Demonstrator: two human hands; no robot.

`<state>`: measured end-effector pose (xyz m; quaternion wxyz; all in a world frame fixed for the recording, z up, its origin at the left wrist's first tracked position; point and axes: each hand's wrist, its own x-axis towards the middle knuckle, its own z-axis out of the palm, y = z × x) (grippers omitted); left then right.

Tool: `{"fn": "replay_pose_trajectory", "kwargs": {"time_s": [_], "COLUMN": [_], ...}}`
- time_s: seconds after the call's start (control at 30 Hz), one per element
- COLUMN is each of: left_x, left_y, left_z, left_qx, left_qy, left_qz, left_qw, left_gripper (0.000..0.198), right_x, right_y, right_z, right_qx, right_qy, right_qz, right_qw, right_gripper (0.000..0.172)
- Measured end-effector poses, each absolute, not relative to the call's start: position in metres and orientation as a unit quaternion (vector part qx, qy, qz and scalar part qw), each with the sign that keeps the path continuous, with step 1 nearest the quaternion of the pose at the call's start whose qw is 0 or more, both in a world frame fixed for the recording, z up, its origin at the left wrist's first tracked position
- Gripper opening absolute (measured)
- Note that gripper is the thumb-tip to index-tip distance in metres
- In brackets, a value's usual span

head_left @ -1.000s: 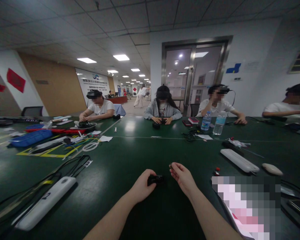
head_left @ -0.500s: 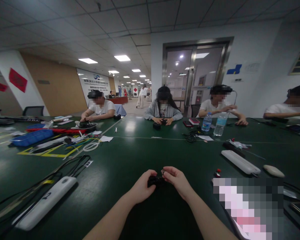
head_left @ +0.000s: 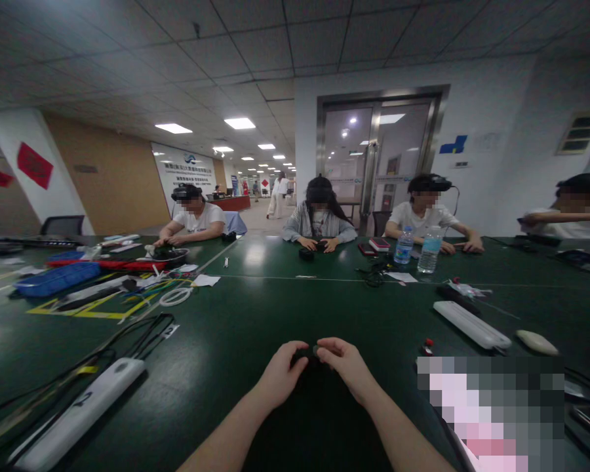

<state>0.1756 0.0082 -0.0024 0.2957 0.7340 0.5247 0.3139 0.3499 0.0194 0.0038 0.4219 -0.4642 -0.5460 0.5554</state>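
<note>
My left hand (head_left: 281, 375) and my right hand (head_left: 344, 366) meet over the dark green table (head_left: 255, 308), just in front of me. Both are curled around a small black object (head_left: 309, 356), which is mostly hidden between the fingers. The left hand holds it from the left side. The right hand's fingertips pinch at its top right end. What the object is cannot be made out.
A white power strip (head_left: 73, 413) with black cables lies at the near left; another white power strip (head_left: 471, 324) lies at the right. Two water bottles (head_left: 417, 248) stand further back. Several people sit along the far edge. A blue tray (head_left: 58, 278) sits far left.
My right hand, apart from the object a second ago, has moved left and closed onto it beside the left hand. The view has tilted slightly upward.
</note>
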Motion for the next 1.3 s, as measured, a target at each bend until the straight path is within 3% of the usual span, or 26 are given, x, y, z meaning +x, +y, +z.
{"fn": "replay_pose_trajectory", "kwargs": {"time_s": [0.43, 0.83, 1.1, 1.3], "left_x": [0.179, 0.182, 0.176, 0.139], "left_y": [0.006, 0.009, 0.004, 0.000], "left_z": [0.001, 0.003, 0.004, 0.017], "left_qx": [0.738, 0.728, 0.759, 0.785], "left_qy": [0.485, 0.510, 0.510, 0.541], "left_qz": [0.324, 0.322, 0.272, 0.198], "left_qw": [0.340, 0.326, 0.302, 0.228], "left_gripper": [0.033, 0.022, 0.021, 0.023], "right_x": [0.345, 0.348, 0.354, 0.359], "right_y": [0.018, 0.017, 0.031, 0.032], "right_z": [0.004, 0.008, -0.009, -0.006], "right_qx": [-0.423, -0.420, -0.446, -0.424], "right_qy": [-0.570, -0.577, -0.435, -0.386], "right_qz": [0.574, 0.584, 0.598, 0.645], "right_qw": [0.408, 0.387, 0.505, 0.505], "right_gripper": [0.029, 0.029, 0.024, 0.021]}}
